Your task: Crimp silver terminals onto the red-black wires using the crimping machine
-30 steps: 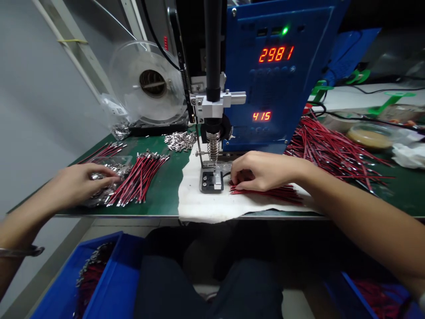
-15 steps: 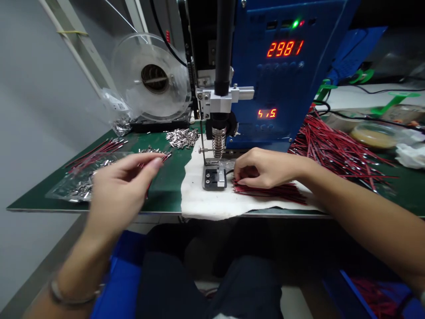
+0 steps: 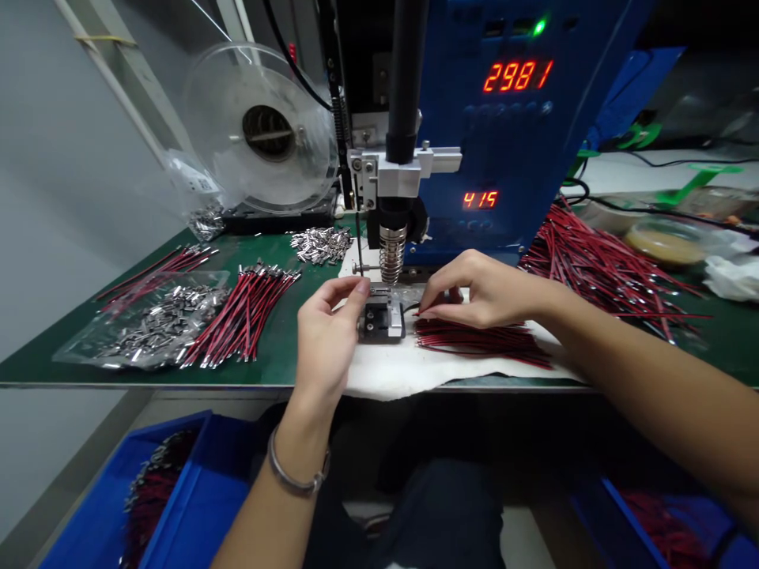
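Note:
My left hand (image 3: 329,324) is at the left edge of a small black fixture (image 3: 379,320), thumb and forefinger pinched together. Whatever sits between those fingertips is too small to make out. On the fixture's other side, my right hand (image 3: 468,292) pinches a red wire (image 3: 417,314), of which only a short end shows. Below that hand a bundle of red and black wires (image 3: 486,341) lies on a white cloth (image 3: 385,379). Directly over the fixture hangs a soldering head with a spring (image 3: 391,251).
Left on the green table are wires with metal ends (image 3: 240,316), a plastic bag of metal terminals (image 3: 171,324) and a terminal pile (image 3: 320,245). A blue machine (image 3: 504,150) stands behind; a large wire heap (image 3: 593,269) lies right. Blue bins (image 3: 195,474) sit below the table.
My left hand has moved right, from the wire pile on the left to the fixture. My right hand stays by the bundle, fingertips slightly raised, with a red wire end now showing there.

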The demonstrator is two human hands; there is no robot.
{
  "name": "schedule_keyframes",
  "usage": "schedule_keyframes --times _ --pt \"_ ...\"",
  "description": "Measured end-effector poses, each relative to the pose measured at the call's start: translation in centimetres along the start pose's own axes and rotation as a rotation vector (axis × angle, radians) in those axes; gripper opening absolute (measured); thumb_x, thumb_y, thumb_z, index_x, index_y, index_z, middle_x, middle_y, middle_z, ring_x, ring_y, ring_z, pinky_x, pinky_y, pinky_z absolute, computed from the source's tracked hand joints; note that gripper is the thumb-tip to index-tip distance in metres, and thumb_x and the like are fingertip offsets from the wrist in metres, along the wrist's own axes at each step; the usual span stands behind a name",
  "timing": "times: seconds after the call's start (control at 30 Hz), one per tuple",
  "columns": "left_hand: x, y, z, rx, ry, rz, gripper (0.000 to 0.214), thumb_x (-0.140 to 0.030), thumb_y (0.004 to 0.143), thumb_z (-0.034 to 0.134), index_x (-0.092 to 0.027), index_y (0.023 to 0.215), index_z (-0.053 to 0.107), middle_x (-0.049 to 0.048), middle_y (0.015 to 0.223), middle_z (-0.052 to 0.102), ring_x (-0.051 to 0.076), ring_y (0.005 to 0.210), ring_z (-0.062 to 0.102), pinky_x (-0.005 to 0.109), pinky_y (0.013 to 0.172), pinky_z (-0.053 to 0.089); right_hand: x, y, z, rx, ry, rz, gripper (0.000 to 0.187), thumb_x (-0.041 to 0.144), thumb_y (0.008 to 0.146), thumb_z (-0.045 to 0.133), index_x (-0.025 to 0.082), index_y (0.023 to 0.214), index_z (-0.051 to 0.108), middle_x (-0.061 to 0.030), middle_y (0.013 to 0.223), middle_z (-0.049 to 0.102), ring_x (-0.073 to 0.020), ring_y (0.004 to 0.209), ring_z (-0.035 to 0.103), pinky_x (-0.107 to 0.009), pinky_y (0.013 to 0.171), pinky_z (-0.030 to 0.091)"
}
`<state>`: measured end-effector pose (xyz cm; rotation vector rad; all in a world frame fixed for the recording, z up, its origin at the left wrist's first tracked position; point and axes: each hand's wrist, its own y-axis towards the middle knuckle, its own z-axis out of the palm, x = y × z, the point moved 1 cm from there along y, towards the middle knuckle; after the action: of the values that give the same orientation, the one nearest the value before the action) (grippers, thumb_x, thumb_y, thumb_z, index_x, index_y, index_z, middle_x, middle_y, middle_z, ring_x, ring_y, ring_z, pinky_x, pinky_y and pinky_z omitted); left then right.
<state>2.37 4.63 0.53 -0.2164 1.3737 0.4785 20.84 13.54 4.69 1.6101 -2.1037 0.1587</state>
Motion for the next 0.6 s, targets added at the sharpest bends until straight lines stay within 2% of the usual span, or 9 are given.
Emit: schedule_keyframes --times 0.23,0.4,0.6 --pt "0.51 -0.37 -0.57 0.142 0.132 -0.023 0.022 -0.038 0.072 0.073 -0.019 0.083 0.072 0.0059 0.079 0.068 0.012 0.064 0.058 0.022 0.053 0.042 -0.09 0.08 -0.21 0.006 0.023 -0.017 0.019 0.026 0.086 0.059 0.015 0.089 0.073 -0.0047 0.084 0.072 -0.0113 0.070 0.063 -0.021 0.064 0.047" --pt "0.50 -0.47 -0.57 0.126 0.155 0.011 0.021 -0.038 0.073 0.073 -0.022 0.087 0.075 0.0054 0.081 0.070 0.014 0.070 0.060 0.022 0.057 0.046 0.18 0.16 -0.24 -0.053 -0.009 -0.006 0.019 0.028 0.088 0.056 0.014 0.086 0.068 -0.0050 0.083 0.069 -0.0118 0.073 0.061 -0.023 0.068 0.045" --pt "0.50 -0.60 -0.52 0.119 0.141 0.026 0.019 -0.035 0.074 0.073 -0.023 0.088 0.076 0.0050 0.086 0.072 0.016 0.075 0.063 0.024 0.063 0.049 0.39 0.31 0.25 0.001 0.022 0.059 0.020 0.031 0.096 0.043 0.015 0.100 0.054 -0.0025 0.081 0.061 -0.0104 0.065 0.052 -0.022 0.062 0.041"
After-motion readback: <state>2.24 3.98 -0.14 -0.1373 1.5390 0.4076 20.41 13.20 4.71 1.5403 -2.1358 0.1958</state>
